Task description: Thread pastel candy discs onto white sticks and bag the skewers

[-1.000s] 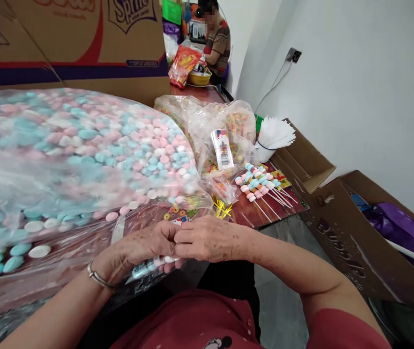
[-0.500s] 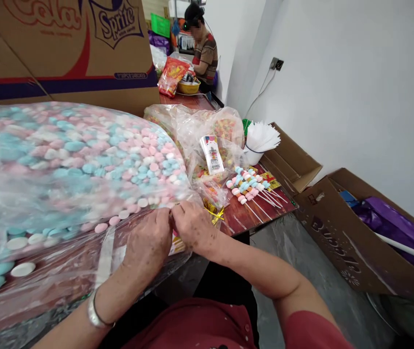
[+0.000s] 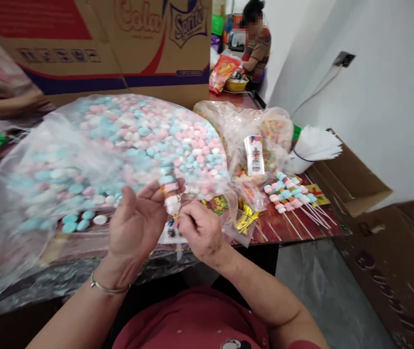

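Note:
A candy skewer (image 3: 170, 186) with blue, pink and white marshmallow-like pieces stands nearly upright between my hands, slightly blurred. My right hand (image 3: 201, 230) pinches its lower end; the exact grip is hidden behind the fingers. Palm up, my left hand (image 3: 134, 225) lies open, its spread fingers behind and beside the skewer. Just beyond them spreads a large clear bag (image 3: 21, 194) full of pink, blue and white marshmallow-like candies (image 3: 149, 131). Several loose candies (image 3: 71, 223) show near its front. Gold twist ties (image 3: 246, 218) are right of my right hand.
Finished-looking candy skewers (image 3: 290, 191) lie at the table's right corner. Behind them stand a tub of white sticks or wrappers (image 3: 303, 162) and bags of colourful gummies (image 3: 276, 131). A large carton (image 3: 149, 58) blocks the back. Another person (image 3: 258, 48) sits beyond; an arm (image 3: 7, 102) shows at left.
The view has swung left. My hands, closed together before, have moved apart; my left hand has opened palm up, and a candy skewer now shows upright at my right fingers.

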The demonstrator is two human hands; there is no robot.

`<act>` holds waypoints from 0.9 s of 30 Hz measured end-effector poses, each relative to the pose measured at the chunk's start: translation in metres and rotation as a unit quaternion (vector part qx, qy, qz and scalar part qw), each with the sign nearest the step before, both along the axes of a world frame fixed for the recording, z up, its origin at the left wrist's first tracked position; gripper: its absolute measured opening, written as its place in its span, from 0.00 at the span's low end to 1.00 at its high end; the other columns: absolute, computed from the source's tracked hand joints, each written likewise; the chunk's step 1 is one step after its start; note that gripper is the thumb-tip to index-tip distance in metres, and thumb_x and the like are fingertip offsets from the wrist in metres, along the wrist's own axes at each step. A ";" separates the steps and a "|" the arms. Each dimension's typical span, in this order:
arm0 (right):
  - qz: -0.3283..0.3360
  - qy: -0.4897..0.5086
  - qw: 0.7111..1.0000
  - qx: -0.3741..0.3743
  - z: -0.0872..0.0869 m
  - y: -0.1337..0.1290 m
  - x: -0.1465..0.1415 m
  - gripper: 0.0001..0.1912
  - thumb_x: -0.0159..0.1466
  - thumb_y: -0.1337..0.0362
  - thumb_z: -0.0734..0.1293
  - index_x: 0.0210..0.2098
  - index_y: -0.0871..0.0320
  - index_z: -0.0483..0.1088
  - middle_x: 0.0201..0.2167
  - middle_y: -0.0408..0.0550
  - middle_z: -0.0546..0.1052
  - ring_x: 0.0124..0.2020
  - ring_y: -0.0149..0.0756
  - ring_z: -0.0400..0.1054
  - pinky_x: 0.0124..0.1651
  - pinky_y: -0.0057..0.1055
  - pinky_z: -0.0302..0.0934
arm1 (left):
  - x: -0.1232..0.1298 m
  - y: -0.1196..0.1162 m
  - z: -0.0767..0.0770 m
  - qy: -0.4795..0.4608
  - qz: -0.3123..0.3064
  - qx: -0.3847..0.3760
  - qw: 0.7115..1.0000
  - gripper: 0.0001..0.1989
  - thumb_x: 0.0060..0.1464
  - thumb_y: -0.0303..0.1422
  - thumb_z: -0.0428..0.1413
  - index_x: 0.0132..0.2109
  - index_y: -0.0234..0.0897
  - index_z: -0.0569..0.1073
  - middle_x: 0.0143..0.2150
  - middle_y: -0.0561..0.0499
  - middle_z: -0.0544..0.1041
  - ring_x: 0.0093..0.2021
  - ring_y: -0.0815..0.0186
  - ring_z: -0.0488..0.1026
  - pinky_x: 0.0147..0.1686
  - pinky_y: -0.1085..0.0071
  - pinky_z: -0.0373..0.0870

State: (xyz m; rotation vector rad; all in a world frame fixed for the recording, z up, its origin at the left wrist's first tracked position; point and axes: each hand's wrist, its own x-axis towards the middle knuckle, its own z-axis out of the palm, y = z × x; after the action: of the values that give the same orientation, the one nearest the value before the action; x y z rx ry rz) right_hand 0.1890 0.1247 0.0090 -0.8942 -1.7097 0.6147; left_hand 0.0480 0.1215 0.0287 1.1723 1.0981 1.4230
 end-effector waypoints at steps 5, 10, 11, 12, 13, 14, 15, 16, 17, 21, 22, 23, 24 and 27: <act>-0.045 -0.019 0.999 -0.009 -0.007 0.009 -0.002 0.09 0.64 0.67 0.57 0.28 0.56 0.66 0.24 0.42 0.70 0.28 0.29 0.65 0.34 0.25 0.61 | -0.015 -0.003 -0.003 -0.056 -0.077 -0.002 0.995 0.23 0.54 0.54 0.55 0.28 0.39 0.79 0.20 0.48 0.76 0.31 0.59 0.75 0.41 0.61 0.72; 0.025 -0.041 0.999 0.019 -0.015 -0.009 -0.021 0.11 0.66 0.66 0.57 0.31 0.57 0.68 0.26 0.45 0.71 0.30 0.31 0.65 0.36 0.28 0.62 | -0.005 -0.008 -0.009 -0.131 -0.068 -0.135 0.980 0.19 0.47 0.49 0.63 0.33 0.34 0.77 0.29 0.49 0.78 0.31 0.64 0.74 0.34 0.69 0.73; 0.051 -0.033 0.998 -0.010 -0.017 -0.014 -0.025 0.11 0.66 0.66 0.57 0.31 0.57 0.68 0.26 0.44 0.71 0.29 0.30 0.65 0.36 0.27 0.62 | -0.002 -0.010 -0.007 -0.148 -0.049 -0.129 0.979 0.17 0.45 0.45 0.66 0.34 0.35 0.76 0.29 0.50 0.78 0.30 0.66 0.74 0.32 0.70 0.72; 0.081 -0.018 0.995 -0.047 -0.019 -0.019 -0.027 0.10 0.65 0.66 0.57 0.30 0.57 0.68 0.26 0.43 0.71 0.29 0.30 0.65 0.35 0.27 0.62 | 0.000 -0.013 -0.004 -0.157 -0.019 -0.113 0.981 0.15 0.44 0.41 0.67 0.35 0.36 0.75 0.29 0.51 0.78 0.28 0.67 0.73 0.30 0.72 0.71; 0.114 -0.004 0.990 -0.087 -0.020 -0.023 -0.028 0.09 0.65 0.65 0.58 0.31 0.57 0.68 0.27 0.43 0.72 0.29 0.29 0.65 0.35 0.26 0.62 | 0.000 -0.017 -0.001 -0.159 0.019 -0.089 0.983 0.14 0.44 0.39 0.67 0.35 0.37 0.74 0.29 0.52 0.77 0.26 0.69 0.72 0.27 0.74 0.70; 0.147 0.005 0.981 -0.126 -0.021 -0.028 -0.028 0.08 0.65 0.65 0.59 0.32 0.58 0.68 0.28 0.43 0.72 0.29 0.28 0.66 0.35 0.25 0.62 | -0.001 -0.022 0.002 -0.158 0.059 -0.058 0.984 0.13 0.46 0.38 0.66 0.36 0.38 0.74 0.29 0.54 0.77 0.24 0.71 0.70 0.24 0.75 0.68; 0.176 0.004 0.971 -0.159 -0.022 -0.033 -0.025 0.07 0.65 0.65 0.59 0.34 0.58 0.68 0.29 0.42 0.73 0.30 0.28 0.66 0.36 0.25 0.62 | -0.004 -0.027 0.003 -0.152 0.098 -0.027 0.983 0.12 0.48 0.38 0.65 0.36 0.40 0.73 0.29 0.55 0.76 0.20 0.73 0.67 0.21 0.76 0.65; 0.206 -0.009 0.961 -0.183 -0.023 -0.038 -0.020 0.06 0.65 0.65 0.60 0.35 0.58 0.68 0.29 0.42 0.73 0.30 0.28 0.66 0.36 0.25 0.62 | -0.010 -0.034 0.004 -0.139 0.129 -0.002 0.982 0.11 0.50 0.39 0.65 0.36 0.41 0.72 0.28 0.56 0.75 0.17 0.75 0.64 0.17 0.76 0.62; 0.234 -0.033 0.951 -0.201 -0.025 -0.043 -0.014 0.06 0.65 0.65 0.61 0.36 0.58 0.69 0.30 0.42 0.72 0.30 0.28 0.66 0.36 0.24 0.62 | -0.019 -0.041 0.005 -0.119 0.150 0.009 0.981 0.10 0.51 0.39 0.64 0.36 0.42 0.72 0.27 0.57 0.74 0.15 0.76 0.61 0.15 0.77 0.58; 0.348 -0.158 0.884 -0.270 -0.048 -0.066 0.021 0.09 0.67 0.65 0.60 0.34 0.57 0.70 0.31 0.42 0.74 0.31 0.28 0.67 0.37 0.25 0.62 | -0.084 -0.080 0.003 0.033 0.169 -0.066 0.983 0.11 0.49 0.40 0.65 0.38 0.40 0.77 0.22 0.56 0.72 0.17 0.74 0.61 0.13 0.79 0.53; 0.350 -0.186 0.868 -0.300 -0.059 -0.071 0.030 0.10 0.67 0.65 0.59 0.34 0.56 0.70 0.32 0.42 0.74 0.32 0.29 0.68 0.38 0.26 0.62 | -0.106 -0.092 0.003 0.075 0.181 -0.068 0.978 0.13 0.48 0.39 0.65 0.40 0.39 0.78 0.21 0.56 0.72 0.16 0.76 0.58 0.13 0.79 0.50; 0.342 -0.206 0.857 -0.326 -0.072 -0.076 0.040 0.10 0.68 0.64 0.59 0.33 0.55 0.70 0.31 0.42 0.75 0.32 0.30 0.68 0.38 0.27 0.62 | -0.128 -0.103 0.004 0.126 0.189 -0.071 0.971 0.14 0.48 0.40 0.65 0.42 0.38 0.78 0.21 0.56 0.73 0.15 0.76 0.57 0.13 0.80 0.49; 0.330 -0.228 0.845 -0.354 -0.086 -0.080 0.048 0.11 0.68 0.63 0.58 0.34 0.55 0.70 0.32 0.43 0.75 0.33 0.31 0.69 0.39 0.28 0.63 | -0.149 -0.114 0.004 0.191 0.199 -0.077 0.958 0.15 0.49 0.40 0.64 0.42 0.36 0.78 0.22 0.57 0.74 0.15 0.76 0.58 0.13 0.80 0.49; 0.243 -0.299 0.830 -0.403 -0.127 -0.089 0.068 0.13 0.67 0.56 0.58 0.35 0.54 0.70 0.33 0.45 0.77 0.35 0.37 0.71 0.41 0.34 0.64 | -0.204 -0.143 0.004 0.410 0.260 -0.137 0.864 0.11 0.40 0.31 0.68 0.34 0.40 0.79 0.18 0.63 0.70 0.17 0.77 0.59 0.16 0.83 0.52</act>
State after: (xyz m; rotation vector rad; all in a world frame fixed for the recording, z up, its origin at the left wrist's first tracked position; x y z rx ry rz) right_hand 0.2574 0.0359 -0.1178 -1.3317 -2.3063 1.6202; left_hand -0.1561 -0.0214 0.0326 1.3595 2.2746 1.0636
